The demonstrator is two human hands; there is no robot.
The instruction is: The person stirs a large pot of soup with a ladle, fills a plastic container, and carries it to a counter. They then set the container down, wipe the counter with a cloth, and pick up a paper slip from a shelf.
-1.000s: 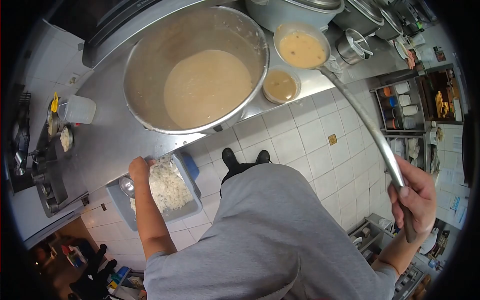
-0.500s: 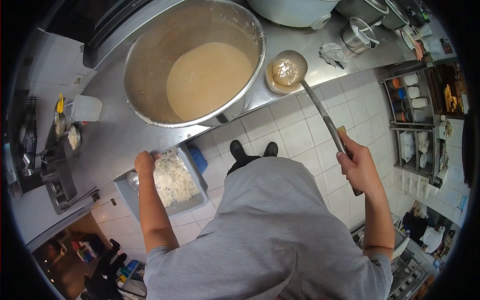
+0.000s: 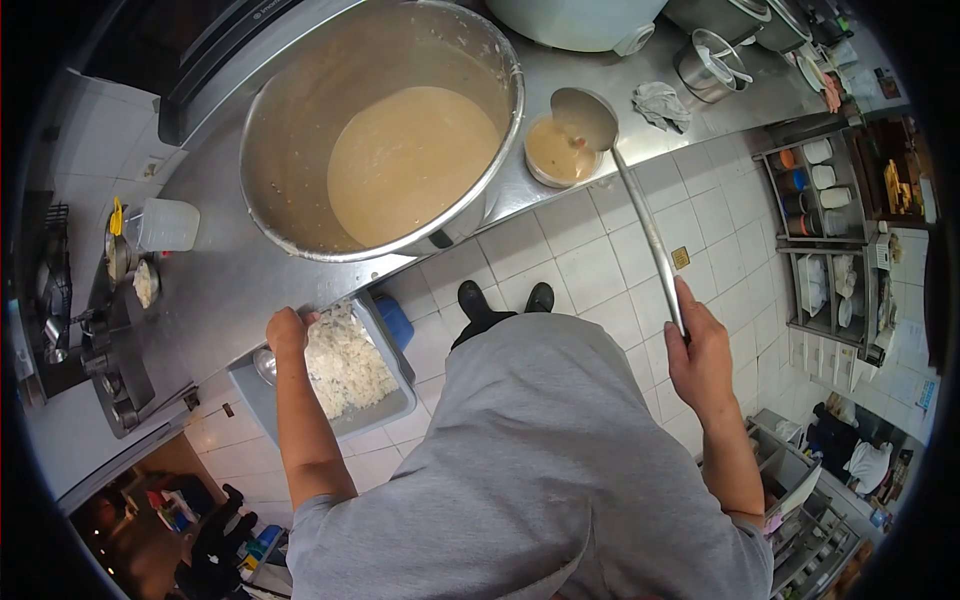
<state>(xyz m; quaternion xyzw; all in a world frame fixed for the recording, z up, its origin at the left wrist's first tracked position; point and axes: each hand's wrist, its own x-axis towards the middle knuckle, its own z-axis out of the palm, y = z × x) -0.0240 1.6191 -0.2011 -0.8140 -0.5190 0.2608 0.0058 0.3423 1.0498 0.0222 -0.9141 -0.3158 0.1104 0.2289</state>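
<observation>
My right hand point(image 3: 702, 362) is wrapped round the long handle of a metal ladle point(image 3: 648, 225). The ladle's bowl is tilted over a small round tub point(image 3: 548, 175), and brown liquid is running into the tub. To the left stands a large metal pot point(image 3: 482, 185) with pale brown liquid point(image 3: 415, 165) in it. My left hand point(image 3: 290, 330) is closed by the counter's edge, over a grey bin point(image 3: 385, 408) of cooked white rice point(image 3: 345, 365); what its fingers grip, if anything, is hidden. A metal scoop point(image 3: 265, 366) lies in the bin beside the wrist.
The steel counter point(image 3: 225, 285) carries a grey cloth point(image 3: 660, 105), a metal canister point(image 3: 705, 75), a big rice cooker point(image 3: 580, 20) and a clear plastic jug point(image 3: 170, 225). A shelf rack point(image 3: 815, 200) stands to the right. Two people are in the background, lower left and lower right.
The ladle bowl has turned from level and full to tipped, letting its liquid into the tub. My right hand has shifted slightly with the handle. My left hand has stayed put.
</observation>
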